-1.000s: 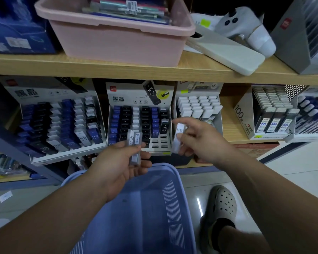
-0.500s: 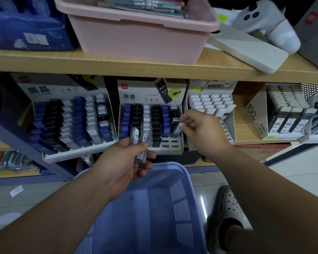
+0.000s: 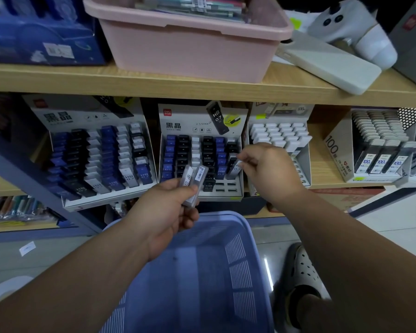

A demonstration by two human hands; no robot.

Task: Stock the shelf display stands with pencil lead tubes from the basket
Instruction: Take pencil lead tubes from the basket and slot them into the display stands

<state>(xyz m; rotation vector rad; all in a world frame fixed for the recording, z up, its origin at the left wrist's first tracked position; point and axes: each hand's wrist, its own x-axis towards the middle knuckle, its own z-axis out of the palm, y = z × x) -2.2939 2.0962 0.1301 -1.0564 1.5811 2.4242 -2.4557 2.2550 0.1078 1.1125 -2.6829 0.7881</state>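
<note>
My left hand (image 3: 171,207) grips two grey pencil lead tubes (image 3: 194,181) upright, just in front of the middle display stand (image 3: 199,123). My right hand (image 3: 267,169) pinches one grey lead tube (image 3: 234,168) and holds it tilted into the rightmost column of that stand. The stand holds rows of blue, black and white tubes, with some bare slots along its lower rows. Below both arms sits the blue plastic basket (image 3: 240,272); I see no tubes on the part of its floor that shows.
A fuller stand (image 3: 65,118) stands to the left, and a white-tube stand (image 3: 279,135) and a "100" box (image 3: 334,150) to the right. The wooden shelf (image 3: 202,92) above carries a pink bin (image 3: 187,46), a phone and a white device. My shoe (image 3: 300,272) rests on the tiled floor.
My right hand has carried its tube from in front of the shelf to the middle stand's right column. My left hand has kept its tubes.
</note>
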